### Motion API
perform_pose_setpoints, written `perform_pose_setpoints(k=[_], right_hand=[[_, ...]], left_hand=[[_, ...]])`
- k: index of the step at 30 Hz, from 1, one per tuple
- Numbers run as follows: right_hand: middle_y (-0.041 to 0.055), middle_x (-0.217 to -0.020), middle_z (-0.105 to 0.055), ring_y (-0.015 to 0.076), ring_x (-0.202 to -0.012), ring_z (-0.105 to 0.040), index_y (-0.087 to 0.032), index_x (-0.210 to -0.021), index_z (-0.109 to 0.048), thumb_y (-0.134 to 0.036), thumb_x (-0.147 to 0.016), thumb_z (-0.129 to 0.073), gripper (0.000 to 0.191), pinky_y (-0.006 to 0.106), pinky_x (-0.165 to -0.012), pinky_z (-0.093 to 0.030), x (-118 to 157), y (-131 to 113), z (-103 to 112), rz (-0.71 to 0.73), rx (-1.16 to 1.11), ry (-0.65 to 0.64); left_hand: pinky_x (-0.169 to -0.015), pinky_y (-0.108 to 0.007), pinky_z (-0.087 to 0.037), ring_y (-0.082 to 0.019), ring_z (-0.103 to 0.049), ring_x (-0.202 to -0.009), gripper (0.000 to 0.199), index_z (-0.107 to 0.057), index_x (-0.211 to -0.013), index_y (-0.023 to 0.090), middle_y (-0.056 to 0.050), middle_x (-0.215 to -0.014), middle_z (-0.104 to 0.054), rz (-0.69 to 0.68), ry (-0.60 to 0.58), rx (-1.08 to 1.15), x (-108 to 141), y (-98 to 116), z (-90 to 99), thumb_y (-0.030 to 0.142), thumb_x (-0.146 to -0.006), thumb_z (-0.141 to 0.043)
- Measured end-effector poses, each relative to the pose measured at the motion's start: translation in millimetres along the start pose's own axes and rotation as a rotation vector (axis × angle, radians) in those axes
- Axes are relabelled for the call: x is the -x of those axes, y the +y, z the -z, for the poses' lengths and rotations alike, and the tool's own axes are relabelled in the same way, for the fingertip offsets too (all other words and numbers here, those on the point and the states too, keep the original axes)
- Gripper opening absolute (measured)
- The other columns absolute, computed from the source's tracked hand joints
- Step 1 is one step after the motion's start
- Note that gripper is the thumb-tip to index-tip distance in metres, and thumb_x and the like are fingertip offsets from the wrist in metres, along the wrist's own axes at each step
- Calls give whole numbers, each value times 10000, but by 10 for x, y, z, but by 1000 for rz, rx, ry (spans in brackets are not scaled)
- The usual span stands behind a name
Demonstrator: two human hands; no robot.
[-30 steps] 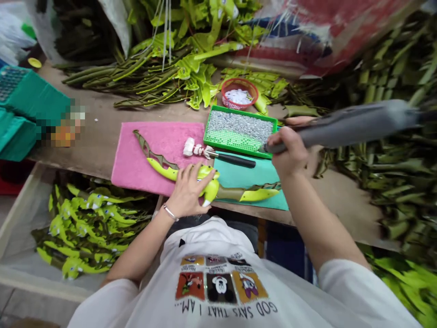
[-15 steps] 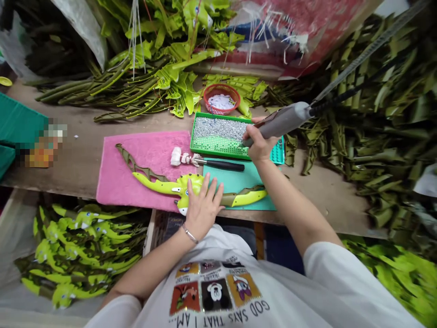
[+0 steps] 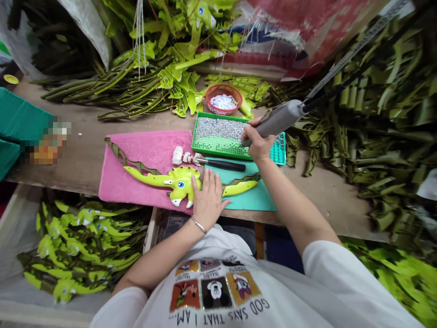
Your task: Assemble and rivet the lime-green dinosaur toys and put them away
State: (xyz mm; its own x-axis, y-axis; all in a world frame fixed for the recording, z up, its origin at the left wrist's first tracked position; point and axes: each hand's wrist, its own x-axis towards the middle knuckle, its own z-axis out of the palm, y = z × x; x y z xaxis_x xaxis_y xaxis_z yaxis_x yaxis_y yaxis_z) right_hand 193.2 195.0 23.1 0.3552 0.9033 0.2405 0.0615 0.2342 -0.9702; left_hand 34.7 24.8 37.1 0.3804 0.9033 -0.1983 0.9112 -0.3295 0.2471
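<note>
Nearby, red basket (image 3: 217,110), green tray (image 3: 218,144), black-handled tool (image 3: 226,165)

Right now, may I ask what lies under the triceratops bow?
A pink towel and teal mat show beneath the triceratops bow; its body and the left hand hide the rest.

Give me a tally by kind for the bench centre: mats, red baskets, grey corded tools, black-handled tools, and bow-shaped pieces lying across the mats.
Pink mat plus teal mat: 2
Red basket: 1
Grey corded tool: 1
Black-handled tool: 1
Bow-shaped piece: 1
Total: 6
</note>
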Motion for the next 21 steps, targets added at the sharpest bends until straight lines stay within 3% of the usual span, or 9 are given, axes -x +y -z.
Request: perform_pose_setpoints(k=[5, 10, 14, 21], right_hand=[[-93, -462, -481, 114, -373, -477, -251, -779, -576, -483, -647, -791, 343, 280, -422, -429, 173, -407, -2, 69, -96, 6], [-85, -470, -523, 119, -380, -486, -246, -827, -610, -350, -716, -783, 231, 283, -421, -447, 720, -841, 75, 2, -206, -193], [-77, -506, -573, 124, -411, -526, -264, -902, -654, -317, -743, -774, 206, 287, -450, -477, 1021, -885, 147, -42, -216, -278], [-78, -505, -564, 130, -426, -533, -276, -916, -656, -319, -747, -766, 206, 286, -450, -453, 1089, -775, 117, -56, -213, -259]], left_hand=[[-1174, -714, -218, -377, -256, -1507, 701, -371, -1505, 17, -275, -1573, -308, 20, 14, 29, -50, 28, -47, 473, -983, -475], [-1187, -702, -202, -359, -259, -1510, 696, -377, -1505, 43, -266, -1578, -315, 15, 22, 69, -44, 5, -91, 459, -967, -523], [-1198, -692, -185, -351, -264, -1511, 716, -379, -1500, 48, -271, -1579, -318, 23, 34, 85, -45, 15, -111, 483, -955, -539], [-1206, -683, -182, -349, -261, -1512, 695, -367, -1497, 21, -272, -1577, -326, 24, 41, 89, -48, 22, -116, 474, -981, -481]])
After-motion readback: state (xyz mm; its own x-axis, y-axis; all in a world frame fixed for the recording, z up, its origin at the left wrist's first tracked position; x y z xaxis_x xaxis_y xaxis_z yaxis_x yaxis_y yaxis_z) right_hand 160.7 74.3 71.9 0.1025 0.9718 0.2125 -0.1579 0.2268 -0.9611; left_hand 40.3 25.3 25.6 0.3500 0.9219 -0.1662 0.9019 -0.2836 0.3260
